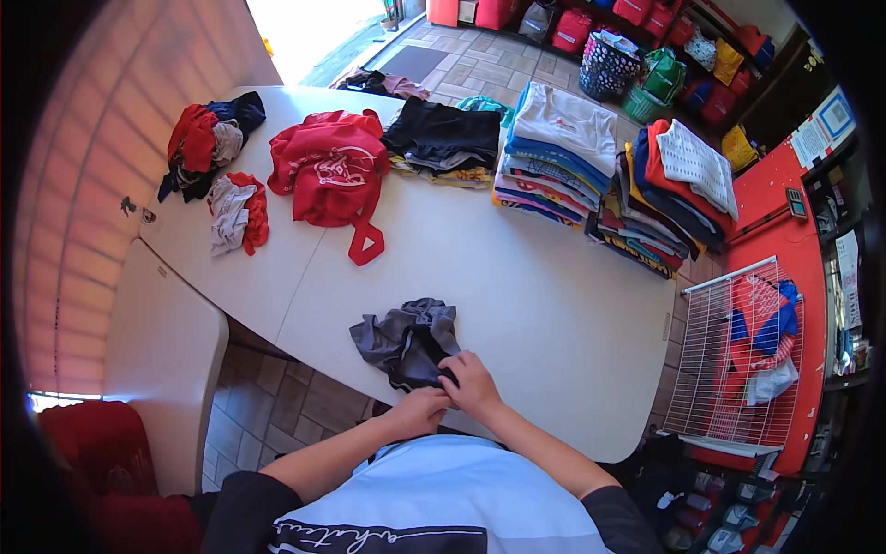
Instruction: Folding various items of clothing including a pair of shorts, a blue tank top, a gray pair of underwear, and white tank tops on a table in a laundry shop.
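Observation:
A crumpled grey garment [422, 329] with a black band lies at the near edge of the white table [540, 332]. My right hand [474, 388] grips its black edge, with the thumb and fingers closed on the cloth. Beside it, my left hand [417, 413] pinches the near corner of the same garment, the fingertips of both hands almost meeting. My fingers partly hide the cloth there.
Along the far side stand a folded black pile [443, 131], a tall stack of folded shirts [554, 159] and another stack [664, 194]. A red bag [332, 166] and loose clothes [239, 211] lie left. A white wire rack [706, 374] stands right.

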Motion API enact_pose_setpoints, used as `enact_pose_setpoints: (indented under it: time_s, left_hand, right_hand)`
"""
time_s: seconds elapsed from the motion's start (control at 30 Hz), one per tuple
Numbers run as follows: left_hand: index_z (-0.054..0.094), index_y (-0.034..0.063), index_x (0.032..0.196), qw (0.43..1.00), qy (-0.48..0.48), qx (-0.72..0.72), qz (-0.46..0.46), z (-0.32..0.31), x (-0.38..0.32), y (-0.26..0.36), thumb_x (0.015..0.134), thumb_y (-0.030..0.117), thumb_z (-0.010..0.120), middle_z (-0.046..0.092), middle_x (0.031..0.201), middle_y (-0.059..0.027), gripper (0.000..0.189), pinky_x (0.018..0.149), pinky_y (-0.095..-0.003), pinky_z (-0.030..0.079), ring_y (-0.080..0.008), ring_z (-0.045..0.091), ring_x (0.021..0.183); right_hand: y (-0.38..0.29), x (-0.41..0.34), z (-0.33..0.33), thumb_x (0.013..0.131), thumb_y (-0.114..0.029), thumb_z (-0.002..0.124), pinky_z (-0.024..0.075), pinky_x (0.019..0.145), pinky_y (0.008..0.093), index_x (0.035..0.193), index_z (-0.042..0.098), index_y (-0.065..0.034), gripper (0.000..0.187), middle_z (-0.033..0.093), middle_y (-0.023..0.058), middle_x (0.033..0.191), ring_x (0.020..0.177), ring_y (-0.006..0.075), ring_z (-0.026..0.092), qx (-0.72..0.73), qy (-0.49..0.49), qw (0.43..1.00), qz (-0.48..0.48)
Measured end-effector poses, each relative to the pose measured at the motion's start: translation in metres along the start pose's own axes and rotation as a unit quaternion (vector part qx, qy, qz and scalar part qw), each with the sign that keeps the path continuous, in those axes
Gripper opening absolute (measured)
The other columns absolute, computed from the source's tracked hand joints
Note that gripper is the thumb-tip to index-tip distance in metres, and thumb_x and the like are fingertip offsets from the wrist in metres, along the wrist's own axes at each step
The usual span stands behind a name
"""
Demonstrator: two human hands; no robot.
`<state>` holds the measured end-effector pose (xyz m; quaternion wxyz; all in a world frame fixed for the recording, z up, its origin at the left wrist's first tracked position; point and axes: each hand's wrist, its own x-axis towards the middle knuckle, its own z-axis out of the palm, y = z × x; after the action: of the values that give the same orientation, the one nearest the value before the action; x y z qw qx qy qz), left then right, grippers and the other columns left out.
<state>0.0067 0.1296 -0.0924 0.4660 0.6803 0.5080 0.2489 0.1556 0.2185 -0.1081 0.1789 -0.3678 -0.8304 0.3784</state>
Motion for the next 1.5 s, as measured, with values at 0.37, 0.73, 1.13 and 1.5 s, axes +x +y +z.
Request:
enact_pose_setpoints:
  time_s: [0.37, 0.73, 1.13, 1.5]
  left_hand:
    - [0.064, -0.0013, 0.105, 0.904, 0.353, 0.168, -0.174, 0.003, -0.028, -0.026, 0.083, 0.01, 0.066, 0.059, 0.103, -0.0194, 0.025, 0.086, -0.0414, 0.046, -0.0376, 0.056, 0.099]
    - [0.069, 0.0018, 0.104, 0.905, 0.409, 0.108, -0.047, -0.096, -0.024, 0.079, 0.078, -0.006, 0.062, 0.06, 0.089, -0.0125, 0.028, 0.066, -0.0301, 0.049, -0.0228, 0.061, 0.072]
    - [0.066, 0.0056, 0.08, 0.962, 0.137, 0.203, 0.122, -0.17, -0.024, 0.131, 0.067, -0.01, 0.059, 0.062, 0.094, -0.0081, 0.021, 0.079, -0.0367, 0.051, -0.0268, 0.061, 0.09]
    - [0.07, 0.0072, 0.095, 0.909, 0.308, 0.281, 0.002, -0.152, -0.054, 0.053, 0.064, 0.001, 0.067, 0.048, 0.13, -0.0164, 0.031, 0.096, -0.0441, 0.041, -0.0337, 0.052, 0.11]
  right_hand:
    - [0.007, 0.055, 0.032, 0.082, -0.016, 0.064, 0.044, 0.095, 0.0422, 0.12, 0.058, -0.0086, 0.039, 0.052, 0.0198, 0.125, 0.11, 0.036, 0.051, -0.116, 0.026, 0.993, 0.026]
    - [-0.064, 0.034, -0.108, 0.078, 0.0, 0.064, 0.0501, 0.065, 0.0261, 0.081, 0.063, -0.0017, 0.004, 0.064, 0.0064, 0.08, 0.069, 0.0131, 0.062, 0.127, 0.127, 0.981, 0.068]
    - [-0.157, 0.05, -0.078, 0.072, -0.005, 0.072, 0.0437, 0.094, 0.043, 0.12, 0.048, -0.0128, 0.054, 0.056, 0.0184, 0.118, 0.113, 0.0361, 0.053, 0.042, 0.213, 0.966, -0.14]
    - [-0.209, 0.079, -0.089, 0.079, 0.008, 0.056, 0.0464, 0.054, 0.0268, 0.102, 0.064, -0.0063, 0.028, 0.063, 0.009, 0.07, 0.056, 0.0131, 0.058, 0.135, 0.174, 0.963, -0.152]
